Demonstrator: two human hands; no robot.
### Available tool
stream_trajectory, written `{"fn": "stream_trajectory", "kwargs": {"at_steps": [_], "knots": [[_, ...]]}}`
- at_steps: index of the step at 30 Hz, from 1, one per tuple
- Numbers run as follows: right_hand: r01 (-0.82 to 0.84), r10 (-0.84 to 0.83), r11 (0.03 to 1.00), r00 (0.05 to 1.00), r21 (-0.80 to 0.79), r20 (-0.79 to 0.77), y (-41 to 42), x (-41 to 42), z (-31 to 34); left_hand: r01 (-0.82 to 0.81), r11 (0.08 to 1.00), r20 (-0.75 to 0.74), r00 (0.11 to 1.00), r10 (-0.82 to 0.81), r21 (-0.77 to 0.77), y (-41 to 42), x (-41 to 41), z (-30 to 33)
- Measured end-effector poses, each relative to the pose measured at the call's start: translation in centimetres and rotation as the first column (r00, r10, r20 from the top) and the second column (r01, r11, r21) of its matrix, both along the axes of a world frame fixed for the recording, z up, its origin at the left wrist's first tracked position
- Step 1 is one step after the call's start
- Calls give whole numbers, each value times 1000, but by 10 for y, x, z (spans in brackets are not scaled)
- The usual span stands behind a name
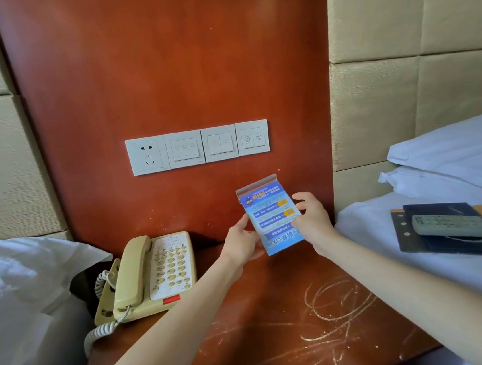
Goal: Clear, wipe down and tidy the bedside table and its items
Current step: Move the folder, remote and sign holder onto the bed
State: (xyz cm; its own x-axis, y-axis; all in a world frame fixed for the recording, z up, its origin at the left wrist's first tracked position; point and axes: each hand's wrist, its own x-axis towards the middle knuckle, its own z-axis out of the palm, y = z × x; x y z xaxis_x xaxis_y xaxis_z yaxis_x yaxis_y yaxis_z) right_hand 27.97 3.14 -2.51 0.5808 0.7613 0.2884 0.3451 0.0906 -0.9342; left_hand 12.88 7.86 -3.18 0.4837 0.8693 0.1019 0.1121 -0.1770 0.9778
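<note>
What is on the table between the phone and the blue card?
Only the left hand, gripping the card. Otherwise the table is bare from the phone to the card, in the head view.

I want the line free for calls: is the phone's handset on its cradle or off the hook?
On its cradle. The beige plastic handset lies seated along the left side of the beige push-button telephone, its coiled cord hanging below.

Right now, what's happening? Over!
Left hand and right hand both grip the blue card, above the bedside table. Phone sits left. Nothing in the way.
</note>
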Motion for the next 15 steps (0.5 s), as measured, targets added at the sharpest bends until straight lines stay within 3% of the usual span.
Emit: {"fn": "stream_trajectory", "kwargs": {"at_steps": [8,15], "knots": [[95,-83,983,993,156,-81,-54,32,-7,179,963,-123,980,-156,200,-31,28,10],[170,-153,957,984,234,-89,-96,55,-4,220,906,-172,971,-167,361,-47,71,15]]}}
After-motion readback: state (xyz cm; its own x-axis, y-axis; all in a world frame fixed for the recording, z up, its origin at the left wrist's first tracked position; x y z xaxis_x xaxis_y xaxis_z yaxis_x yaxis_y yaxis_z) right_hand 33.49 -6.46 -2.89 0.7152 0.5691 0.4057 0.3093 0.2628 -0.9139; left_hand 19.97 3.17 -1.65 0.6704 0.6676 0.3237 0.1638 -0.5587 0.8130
